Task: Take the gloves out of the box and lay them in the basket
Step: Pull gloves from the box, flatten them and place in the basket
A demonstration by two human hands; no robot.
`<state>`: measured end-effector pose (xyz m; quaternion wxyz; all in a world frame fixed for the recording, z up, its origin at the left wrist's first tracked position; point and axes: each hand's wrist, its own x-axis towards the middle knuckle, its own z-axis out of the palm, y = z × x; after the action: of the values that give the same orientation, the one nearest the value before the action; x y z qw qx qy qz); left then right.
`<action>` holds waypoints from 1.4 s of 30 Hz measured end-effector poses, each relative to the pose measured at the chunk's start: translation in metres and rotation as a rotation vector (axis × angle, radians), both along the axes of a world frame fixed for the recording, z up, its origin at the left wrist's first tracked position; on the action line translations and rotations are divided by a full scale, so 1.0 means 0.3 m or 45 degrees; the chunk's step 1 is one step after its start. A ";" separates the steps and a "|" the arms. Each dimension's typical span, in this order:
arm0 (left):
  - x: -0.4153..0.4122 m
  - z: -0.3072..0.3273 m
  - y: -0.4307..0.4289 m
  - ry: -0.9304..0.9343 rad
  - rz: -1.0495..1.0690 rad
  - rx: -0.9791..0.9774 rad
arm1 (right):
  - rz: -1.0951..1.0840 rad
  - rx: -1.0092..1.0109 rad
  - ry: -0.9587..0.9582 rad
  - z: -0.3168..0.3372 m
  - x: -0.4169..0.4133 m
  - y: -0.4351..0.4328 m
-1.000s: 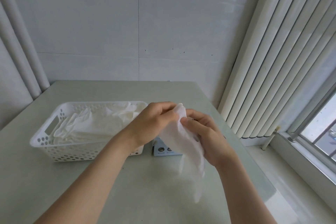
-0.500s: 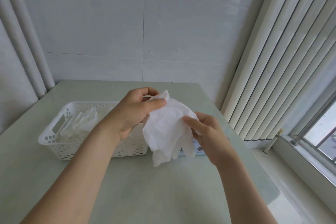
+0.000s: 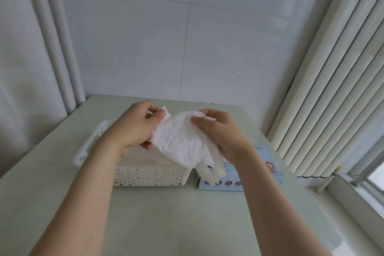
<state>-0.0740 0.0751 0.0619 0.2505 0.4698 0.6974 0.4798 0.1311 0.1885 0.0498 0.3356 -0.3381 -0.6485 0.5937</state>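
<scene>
Pinching glove with left hand at its 10 o'clock corner, right hand at 2 o'clock. Held above table, long axis 11-to-5, fingers trailing over box, with basket at 7 o'clock, nearer left hand.

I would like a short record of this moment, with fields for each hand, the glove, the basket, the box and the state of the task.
left hand: pinches one edge of the glove
right hand: pinches the other edge
glove: white, spread between both hands, in the air
basket: white, with holes, on the table
box: light blue, to the right of the basket
task: this glove is not yet in the basket
</scene>
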 end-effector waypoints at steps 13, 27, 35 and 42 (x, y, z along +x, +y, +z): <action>-0.257 -0.148 -0.041 0.699 0.558 -0.296 | -0.115 1.025 -0.882 -0.049 -0.322 0.035; -0.090 -0.104 0.004 0.731 -0.231 -0.683 | 0.492 0.941 -1.480 0.029 -0.167 -0.094; -0.069 -0.190 0.044 0.772 -0.214 -0.836 | 0.533 0.971 -1.629 -0.008 -0.238 -0.117; -0.050 -0.146 0.061 0.889 -0.109 -0.731 | 0.270 1.033 -1.090 -0.032 -0.140 -0.081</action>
<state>-0.0889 0.0934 0.0182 0.1400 0.5434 0.8248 0.0690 0.0890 0.1643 0.0402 0.0858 -0.3255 -0.9312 0.1398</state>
